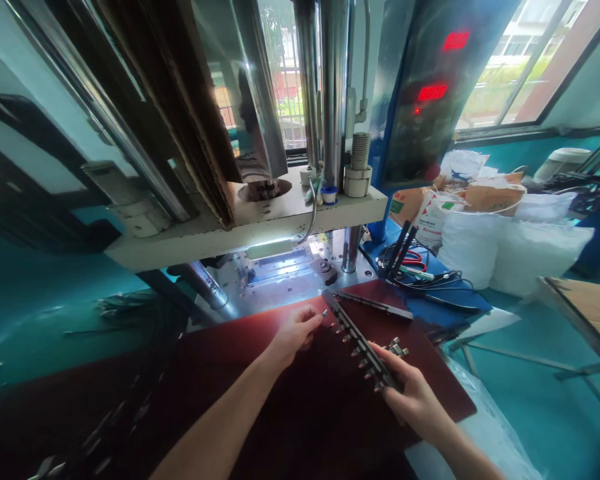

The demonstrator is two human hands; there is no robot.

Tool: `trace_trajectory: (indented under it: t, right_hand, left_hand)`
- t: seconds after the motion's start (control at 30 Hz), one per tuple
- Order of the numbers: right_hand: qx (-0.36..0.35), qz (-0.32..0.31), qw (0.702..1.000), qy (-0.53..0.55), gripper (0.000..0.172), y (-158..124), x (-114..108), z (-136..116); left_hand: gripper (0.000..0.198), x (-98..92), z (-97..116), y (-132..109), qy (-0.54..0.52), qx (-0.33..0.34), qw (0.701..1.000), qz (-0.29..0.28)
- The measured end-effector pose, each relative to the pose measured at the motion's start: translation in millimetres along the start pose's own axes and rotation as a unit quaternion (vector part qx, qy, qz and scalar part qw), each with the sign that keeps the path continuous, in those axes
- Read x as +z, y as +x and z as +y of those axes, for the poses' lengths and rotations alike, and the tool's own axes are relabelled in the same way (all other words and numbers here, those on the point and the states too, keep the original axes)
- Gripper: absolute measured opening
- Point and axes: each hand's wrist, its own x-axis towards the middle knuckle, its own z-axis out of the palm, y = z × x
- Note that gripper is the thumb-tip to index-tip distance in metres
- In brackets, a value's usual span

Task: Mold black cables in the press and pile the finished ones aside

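Note:
My right hand point(411, 390) grips the near end of a long dark metal bar point(356, 339), thumb on one side and fingers on the other. Along the bar's left edge sticks a row of several small metal pins. Just left of its far end, my left hand point(296, 331) pinches a small shiny metal piece point(325, 313), apart from the bar. A second, thinner bar point(375, 305) lies behind on the red-brown board point(260, 393). Beside my right fingers rests a small cluster of metal pieces point(396, 347).
A press with a pale crossplate point(260, 223) and a lit bed point(280, 273) stands behind the board. Cables and red-handled scissors point(415, 259) lie on a blue surface at right. White sacks point(520, 247) fill the floor beyond. Dark blurred parts point(115, 427) are at lower left.

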Motion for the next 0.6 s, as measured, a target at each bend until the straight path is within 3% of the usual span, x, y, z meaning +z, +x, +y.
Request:
trace_trajectory:
  t: [0.1,0.33,0.6]
  right_hand:
    - [-0.005,0.003,1.0,0.001,0.063,-0.9,0.8,-2.6]
    - [-0.016,-0.017,0.999,-0.032,0.065,-0.7,-1.3,-3.2]
    - [-0.143,-0.041,0.98,-0.134,0.067,2.9,-2.0,2.4]
  left_hand:
    - [0.032,-0.9,0.6,0.5,0.026,-0.038,0.999,0.001]
    - [0.026,0.7,3.0,0.4,-0.004,-0.033,0.999,-0.013]
    - [0.025,4.0,4.5,2.3,0.006,-0.021,1.0,0.018]
